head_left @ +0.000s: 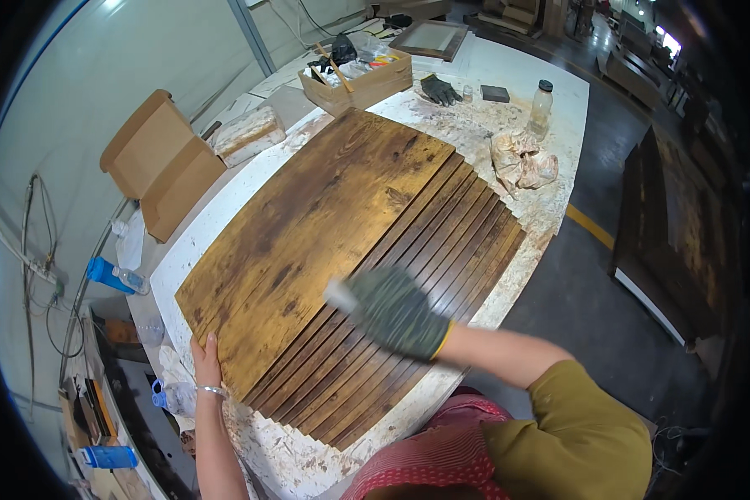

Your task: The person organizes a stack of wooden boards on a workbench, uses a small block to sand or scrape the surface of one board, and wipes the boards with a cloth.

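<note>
A stack of brown wood-grain boards [308,233] lies on the white table, fanned out in steps toward my body. My bare left hand [207,362], with a bracelet at the wrist, grips the top board's left edge near its lower corner. Over the near long edge of that board is my right hand [400,312], in a dark green-grey knitted glove with a yellow cuff. It is closed around a small whitish thing [340,297], smeared by motion; whether it is a cloth or a pad I cannot tell.
Beyond the boards stand an open cardboard box [162,167] and a carton of odds and ends [367,87]. At the right lie a crumpled stained cloth [522,161], a glass jar [541,110], a dark block [495,94] and a spare glove [440,90] on the stained table [550,196].
</note>
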The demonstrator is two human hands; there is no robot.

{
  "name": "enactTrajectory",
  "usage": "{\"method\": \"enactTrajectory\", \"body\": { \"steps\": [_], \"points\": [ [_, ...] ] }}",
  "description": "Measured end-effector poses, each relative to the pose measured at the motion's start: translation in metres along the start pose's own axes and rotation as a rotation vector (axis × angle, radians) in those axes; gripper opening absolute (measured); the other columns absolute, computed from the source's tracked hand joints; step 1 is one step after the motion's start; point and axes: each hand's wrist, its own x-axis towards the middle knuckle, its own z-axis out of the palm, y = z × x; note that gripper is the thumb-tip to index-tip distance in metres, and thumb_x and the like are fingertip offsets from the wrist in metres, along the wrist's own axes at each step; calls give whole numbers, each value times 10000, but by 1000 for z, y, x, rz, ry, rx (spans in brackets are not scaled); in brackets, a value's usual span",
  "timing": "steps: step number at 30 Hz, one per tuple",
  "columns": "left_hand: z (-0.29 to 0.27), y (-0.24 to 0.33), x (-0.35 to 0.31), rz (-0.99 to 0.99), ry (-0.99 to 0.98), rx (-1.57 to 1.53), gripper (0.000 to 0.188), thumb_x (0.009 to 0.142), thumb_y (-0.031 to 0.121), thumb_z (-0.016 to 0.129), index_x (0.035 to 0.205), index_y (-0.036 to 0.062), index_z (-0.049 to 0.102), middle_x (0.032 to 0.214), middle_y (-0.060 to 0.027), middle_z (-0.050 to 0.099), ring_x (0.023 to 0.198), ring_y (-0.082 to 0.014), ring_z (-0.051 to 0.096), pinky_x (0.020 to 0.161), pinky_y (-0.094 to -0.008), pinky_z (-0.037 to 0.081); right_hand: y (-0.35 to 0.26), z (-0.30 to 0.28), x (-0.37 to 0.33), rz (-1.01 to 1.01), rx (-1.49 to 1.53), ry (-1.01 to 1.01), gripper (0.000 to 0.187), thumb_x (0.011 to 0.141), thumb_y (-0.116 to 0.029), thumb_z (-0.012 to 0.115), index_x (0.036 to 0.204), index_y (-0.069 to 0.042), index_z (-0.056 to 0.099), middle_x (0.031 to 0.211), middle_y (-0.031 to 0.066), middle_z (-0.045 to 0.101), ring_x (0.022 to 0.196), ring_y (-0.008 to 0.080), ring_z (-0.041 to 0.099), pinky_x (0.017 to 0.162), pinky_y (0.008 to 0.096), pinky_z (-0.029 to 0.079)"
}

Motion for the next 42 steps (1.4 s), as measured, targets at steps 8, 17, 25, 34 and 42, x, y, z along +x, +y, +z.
{"method": "enactTrajectory", "body": {
  "steps": [8, 17, 25, 34, 42],
  "points": [
    [4, 6, -6, -24, 19, -119, 655, 881, 367, 545, 1304, -76, 312, 1314, -228, 396, 1200, -290, 395, 1016, -349, 292, 24, 0, 14, -163, -203, 303, 239, 776, -190, 585, 968, -48, 580, 797, 155, 562, 747, 335, 547, 646, 448, 431],
    [11, -5, 5, 199, 25, -101, 592, 851, 321, 573, 1273, -45, 377, 1238, -246, 452, 1136, -360, 417, 999, -393, 301, -116, 74, -4, -178, -158, 109, 270, 755, -196, 560, 908, 26, 570, 748, 143, 554, 680, 283, 537, 637, 418, 414],
    [12, -7, 4, 145, -74, -301, 586, 846, 341, 578, 1268, -22, 394, 1212, -232, 473, 1197, -349, 352, 1011, -402, 282, -174, 106, -15, -355, 66, -91, 262, 737, -261, 578, 880, -44, 549, 752, 119, 537, 666, 256, 539, 601, 393, 416],
    [6, 0, 1, 63, -12, -239, 639, 816, 448, 603, 1188, -38, 418, 1131, -262, 527, 1035, -347, 532, 893, -362, 403, -153, 79, -19, -310, -74, 82, 358, 717, -235, 652, 994, -26, 564, 735, 92, 536, 671, 245, 540, 636, 377, 430],
    [-2, 2, -2, 66, 34, -30, 635, 828, 515, 538, 1139, -28, 428, 1049, -268, 575, 988, -376, 566, 861, -377, 424, -160, 92, -18, -327, -336, -18, 331, 745, -327, 599, 912, -44, 562, 769, 100, 540, 676, 204, 545, 580, 366, 414]
  ]
}}
